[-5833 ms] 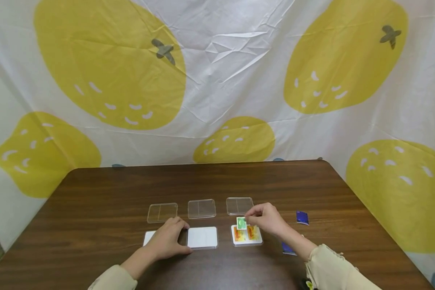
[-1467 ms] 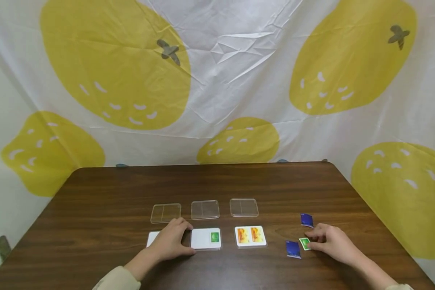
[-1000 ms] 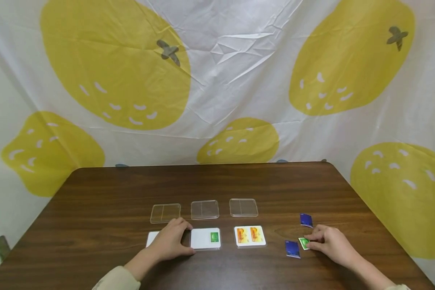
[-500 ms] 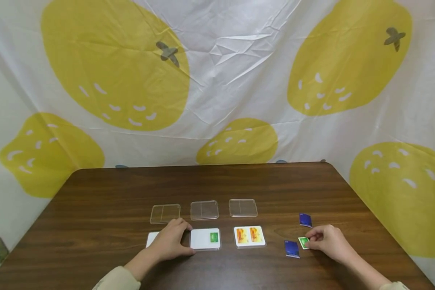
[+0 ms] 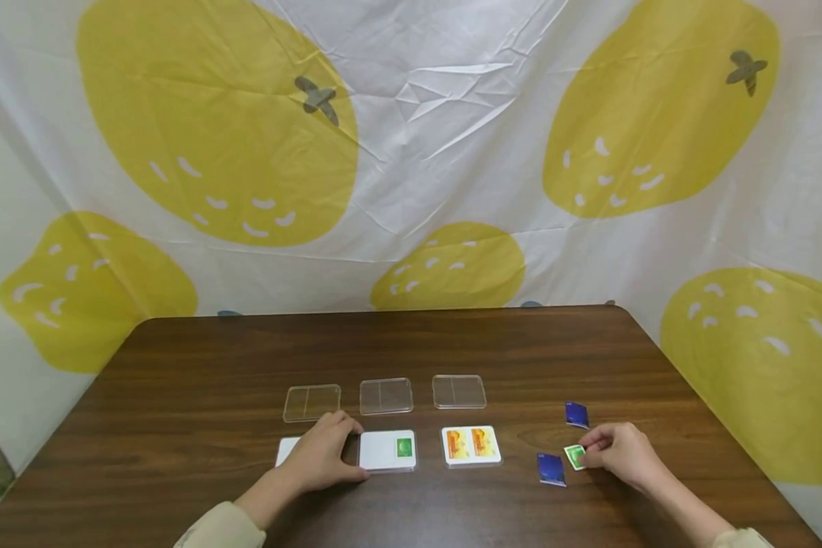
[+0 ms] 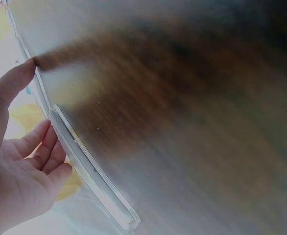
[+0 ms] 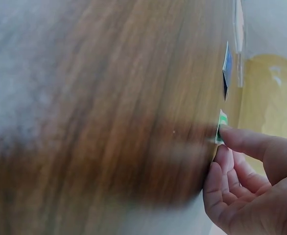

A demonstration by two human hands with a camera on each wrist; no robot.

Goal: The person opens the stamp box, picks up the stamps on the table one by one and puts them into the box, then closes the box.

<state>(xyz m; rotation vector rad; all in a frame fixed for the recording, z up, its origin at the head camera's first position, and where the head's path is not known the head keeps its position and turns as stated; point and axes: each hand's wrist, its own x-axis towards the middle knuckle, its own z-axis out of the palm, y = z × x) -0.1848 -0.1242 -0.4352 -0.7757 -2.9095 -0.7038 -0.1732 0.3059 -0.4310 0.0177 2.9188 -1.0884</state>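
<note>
My right hand [image 5: 623, 455] pinches a small green stamp [image 5: 575, 457] with a white border between thumb and fingertips, low over the table's right side. In the right wrist view that thumb presses on the green stamp [image 7: 222, 119]. My left hand [image 5: 318, 457] holds the left side of a shallow clear case [image 5: 378, 450] with a white insert, thumb at its near corner and fingers at its far corner. Another green stamp [image 5: 404, 447] lies on that insert's right half. A second white case [image 5: 285, 447] is mostly hidden behind my left hand. The left wrist view shows my left thumb [image 6: 23, 73] at the case edge.
To the right lies a case [image 5: 471, 447] with two orange stamps on white. Three clear lids [image 5: 387, 396] stand in a row behind the cases. Two blue stamps [image 5: 577, 415] lie near my right hand. A lemon-print cloth [image 5: 452, 152] hangs behind the brown table [image 5: 383, 342].
Several seconds ago my right hand held a green stamp over the orange ones. One green stamp now lies on the middle case, and my right hand lifts another slightly. The left hand stays put.
</note>
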